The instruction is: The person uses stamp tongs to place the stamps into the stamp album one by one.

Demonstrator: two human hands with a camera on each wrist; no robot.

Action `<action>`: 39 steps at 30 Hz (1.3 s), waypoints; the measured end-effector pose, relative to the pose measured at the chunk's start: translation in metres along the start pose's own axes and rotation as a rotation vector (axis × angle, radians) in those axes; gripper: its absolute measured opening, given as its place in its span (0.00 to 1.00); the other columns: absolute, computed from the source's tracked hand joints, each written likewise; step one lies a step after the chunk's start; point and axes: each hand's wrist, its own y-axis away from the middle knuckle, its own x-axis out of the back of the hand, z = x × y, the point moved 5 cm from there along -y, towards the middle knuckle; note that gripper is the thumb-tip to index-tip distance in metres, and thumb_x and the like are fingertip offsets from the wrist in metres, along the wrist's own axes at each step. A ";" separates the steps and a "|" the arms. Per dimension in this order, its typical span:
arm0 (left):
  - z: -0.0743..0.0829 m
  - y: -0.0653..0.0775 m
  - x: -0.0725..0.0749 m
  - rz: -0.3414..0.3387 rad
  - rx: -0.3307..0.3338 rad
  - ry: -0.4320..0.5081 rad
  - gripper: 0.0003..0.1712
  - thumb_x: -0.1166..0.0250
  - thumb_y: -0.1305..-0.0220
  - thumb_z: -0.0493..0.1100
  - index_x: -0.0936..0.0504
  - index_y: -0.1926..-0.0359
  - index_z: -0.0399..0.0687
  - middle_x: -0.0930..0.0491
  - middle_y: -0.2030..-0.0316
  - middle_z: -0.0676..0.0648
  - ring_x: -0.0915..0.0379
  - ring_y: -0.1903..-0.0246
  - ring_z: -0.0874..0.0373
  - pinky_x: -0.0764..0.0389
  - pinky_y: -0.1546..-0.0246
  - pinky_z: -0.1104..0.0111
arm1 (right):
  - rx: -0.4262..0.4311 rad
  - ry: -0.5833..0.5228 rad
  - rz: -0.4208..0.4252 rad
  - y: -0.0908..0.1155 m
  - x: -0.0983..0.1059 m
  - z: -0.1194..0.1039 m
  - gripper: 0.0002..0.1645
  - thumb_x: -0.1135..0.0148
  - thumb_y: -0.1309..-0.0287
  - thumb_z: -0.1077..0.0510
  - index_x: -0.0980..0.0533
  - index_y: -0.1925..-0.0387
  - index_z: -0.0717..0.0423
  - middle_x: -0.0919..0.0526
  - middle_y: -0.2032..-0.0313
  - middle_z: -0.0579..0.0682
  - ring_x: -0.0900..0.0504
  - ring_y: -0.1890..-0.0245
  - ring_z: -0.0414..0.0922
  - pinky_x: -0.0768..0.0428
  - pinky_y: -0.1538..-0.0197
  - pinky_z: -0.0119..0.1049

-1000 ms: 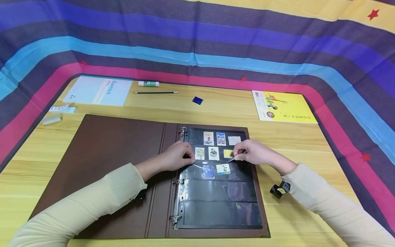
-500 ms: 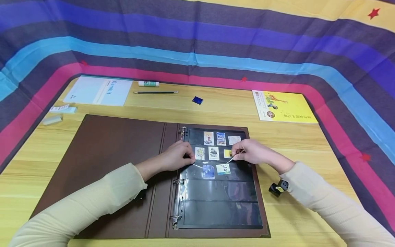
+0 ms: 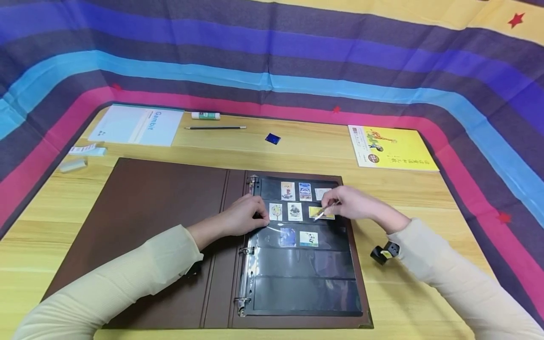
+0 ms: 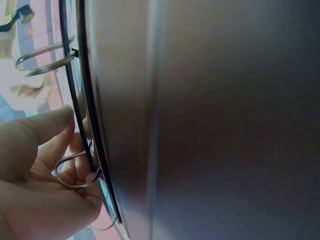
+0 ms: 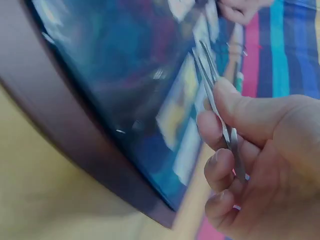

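Observation:
A brown ring-binder stamp album (image 3: 170, 226) lies spread on the table, its black pocket page (image 3: 303, 295) on the right side. Several stamps sit in the page's upper three rows, among them a panda stamp (image 3: 309, 239) and a yellow stamp (image 3: 315, 212). My left hand (image 3: 244, 215) pinches the edge of a clear pocket strip by the binder rings (image 4: 75, 170). Between thumb and fingers, my right hand (image 3: 350, 203) holds metal tweezers (image 5: 220, 112). Their tips are slightly apart with nothing between them, over the yellow stamp in the head view.
Along the back lie a Gambit booklet (image 3: 138, 125), a glue stick (image 3: 206, 115), a pencil (image 3: 216, 127), a small dark blue square (image 3: 273, 138) and a yellow book (image 3: 397, 147). An eraser (image 3: 73, 165) lies at the left. A striped cloth (image 3: 272, 56) hangs behind the table.
My right hand and the tweezers have lifted from the panda stamp's top edge to over the yellow stamp. The panda stamp sits slightly lower and straighter. My left hand stays in place.

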 end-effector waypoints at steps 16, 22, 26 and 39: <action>0.001 0.002 0.000 0.014 -0.035 0.022 0.04 0.39 0.53 0.41 0.24 0.80 0.55 0.32 0.72 0.57 0.38 0.63 0.58 0.56 0.46 0.58 | -0.330 0.067 0.324 -0.114 0.066 0.027 0.08 0.47 0.50 0.56 0.30 0.68 0.56 0.27 0.70 0.50 0.30 0.70 0.45 0.32 0.65 0.37; 0.003 0.002 0.001 0.016 -0.047 0.004 0.04 0.39 0.53 0.40 0.23 0.80 0.54 0.32 0.72 0.57 0.37 0.63 0.59 0.59 0.45 0.59 | -0.421 0.122 0.358 -0.147 0.060 0.034 0.09 0.47 0.50 0.53 0.29 0.66 0.51 0.27 0.67 0.48 0.31 0.70 0.44 0.33 0.67 0.38; 0.001 -0.001 -0.001 0.001 -0.024 -0.008 0.03 0.39 0.53 0.41 0.23 0.79 0.55 0.32 0.71 0.58 0.37 0.62 0.61 0.59 0.45 0.60 | -0.475 0.146 0.392 -0.155 0.058 0.038 0.09 0.47 0.50 0.52 0.28 0.65 0.49 0.26 0.65 0.47 0.31 0.69 0.44 0.33 0.67 0.37; 0.002 -0.002 -0.001 0.000 -0.013 -0.013 0.03 0.38 0.54 0.42 0.23 0.80 0.56 0.32 0.72 0.59 0.38 0.63 0.61 0.56 0.46 0.61 | -0.376 0.139 0.352 -0.138 0.047 0.028 0.08 0.45 0.52 0.54 0.25 0.75 0.55 0.25 0.71 0.49 0.32 0.76 0.45 0.34 0.67 0.37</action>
